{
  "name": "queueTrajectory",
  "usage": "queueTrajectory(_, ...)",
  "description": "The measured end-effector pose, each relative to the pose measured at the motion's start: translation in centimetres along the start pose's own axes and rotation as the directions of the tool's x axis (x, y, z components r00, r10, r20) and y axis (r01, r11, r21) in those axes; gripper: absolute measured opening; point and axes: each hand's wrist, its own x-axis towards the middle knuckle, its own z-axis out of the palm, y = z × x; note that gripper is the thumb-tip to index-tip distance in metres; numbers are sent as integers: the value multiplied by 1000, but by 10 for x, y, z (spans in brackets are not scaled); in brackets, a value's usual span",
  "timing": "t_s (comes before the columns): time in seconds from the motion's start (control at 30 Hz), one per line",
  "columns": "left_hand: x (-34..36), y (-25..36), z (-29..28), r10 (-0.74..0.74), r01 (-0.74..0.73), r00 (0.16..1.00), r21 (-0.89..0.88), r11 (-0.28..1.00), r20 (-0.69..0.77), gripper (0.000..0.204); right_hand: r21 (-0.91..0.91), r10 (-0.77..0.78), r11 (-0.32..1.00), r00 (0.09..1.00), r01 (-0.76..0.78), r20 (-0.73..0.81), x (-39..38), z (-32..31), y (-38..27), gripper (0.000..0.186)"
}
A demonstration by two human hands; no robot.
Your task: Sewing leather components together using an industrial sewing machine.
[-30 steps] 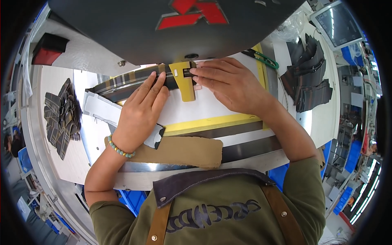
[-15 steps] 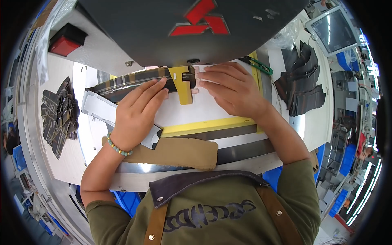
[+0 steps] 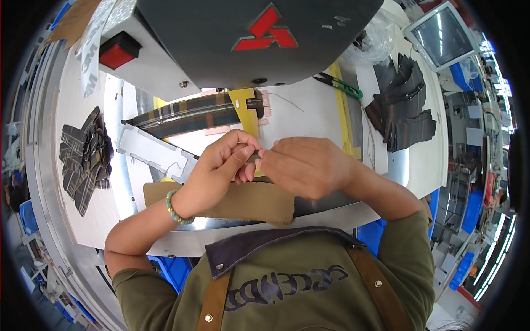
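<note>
My left hand (image 3: 218,165) and my right hand (image 3: 306,165) meet in front of the machine, fingertips pinched together. Something small and dark shows between them, too hidden to name. The right hand is a little blurred. Beyond them, a plaid fabric strip with a zipper (image 3: 187,115) lies on the white work plate (image 3: 303,118). A yellow flat piece (image 3: 243,113) crosses the strip's right end, beside pinkish pads (image 3: 265,105). A loose thread (image 3: 288,100) curves away to the right of it.
A dark machine head (image 3: 221,60) overhangs the plate. Plaid pieces (image 3: 83,160) are heaped left, dark fabric pieces (image 3: 406,110) right. Green-handled snips (image 3: 345,85), a white template (image 3: 149,149) and a brown strip (image 3: 265,201) lie around. A screen (image 3: 444,38) stands far right.
Both hands have left the plaid strip and yellow piece, drawing back toward my body and coming together in a pinch. The strip stays under the yellow piece.
</note>
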Motion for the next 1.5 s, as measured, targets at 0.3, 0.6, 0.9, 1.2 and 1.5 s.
queueTrajectory(0.3,23,4,-38,769,-282,537,933,-224,346,34,615,832,290,511,-733,216,14,39,59,15)
queueTrajectory(0.6,27,-1,-36,591,-256,744,950,-179,312,57,559,834,196,437,-806,338,23,45,76,17)
queueTrajectory(0.9,31,4,-36,514,-258,765,916,-306,387,61,90,634,766,771,-636,53,4,31,59,17)
queueTrajectory(1.2,45,14,-56,482,-384,686,834,-395,545,59,-136,330,939,938,-315,104,-16,29,42,38)
queueTrajectory(1.5,40,8,-50,519,-307,663,828,-469,540,58,-242,259,944,958,-224,121,-19,32,42,38)
